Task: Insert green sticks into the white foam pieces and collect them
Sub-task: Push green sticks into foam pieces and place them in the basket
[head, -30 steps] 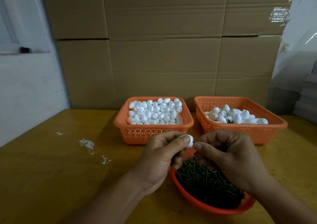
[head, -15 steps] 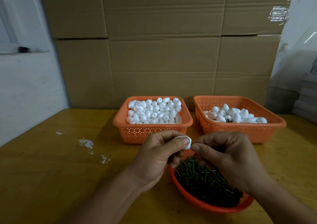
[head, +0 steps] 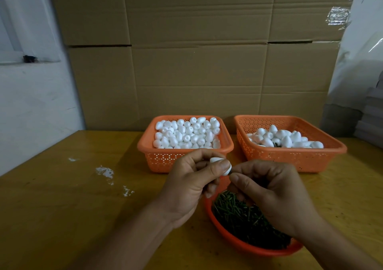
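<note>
Over the last second the right hand (head: 267,189) has closed the gap to the left hand (head: 192,184); its pinched fingers now meet the foam piece (head: 219,164), gripped by the left above the bowl of green sticks (head: 244,220). Insertion appears underway; the stick itself is hidden.
</note>
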Demonstrator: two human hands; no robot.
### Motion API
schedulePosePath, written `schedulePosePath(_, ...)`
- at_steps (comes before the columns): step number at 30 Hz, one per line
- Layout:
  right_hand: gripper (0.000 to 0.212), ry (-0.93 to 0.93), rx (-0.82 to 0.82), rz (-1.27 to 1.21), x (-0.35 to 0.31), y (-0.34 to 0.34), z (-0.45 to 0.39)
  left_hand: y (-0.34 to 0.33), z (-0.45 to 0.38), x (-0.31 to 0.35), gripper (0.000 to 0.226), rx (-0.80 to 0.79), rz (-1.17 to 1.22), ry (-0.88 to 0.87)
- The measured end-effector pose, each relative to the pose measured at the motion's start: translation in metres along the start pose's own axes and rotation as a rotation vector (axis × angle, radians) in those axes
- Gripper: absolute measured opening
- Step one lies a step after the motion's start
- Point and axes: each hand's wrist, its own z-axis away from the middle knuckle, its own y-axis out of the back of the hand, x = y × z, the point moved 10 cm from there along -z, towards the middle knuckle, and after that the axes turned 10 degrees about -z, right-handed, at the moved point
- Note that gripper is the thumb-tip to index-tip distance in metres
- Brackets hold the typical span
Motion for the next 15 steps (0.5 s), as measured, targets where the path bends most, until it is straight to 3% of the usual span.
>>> schedulePosePath(10,0.007,0.039,0.001,0.038,0.003,-0.005,0.001,0.006,0.001,0.003,0.028,0.077,-0.077,-0.096)
schedulePosePath(15,0.007,0.076,0.027,0.072,0.008,-0.007,0.003,0.002,0.004,0.02,0.015,0.093,-0.214,-0.242)
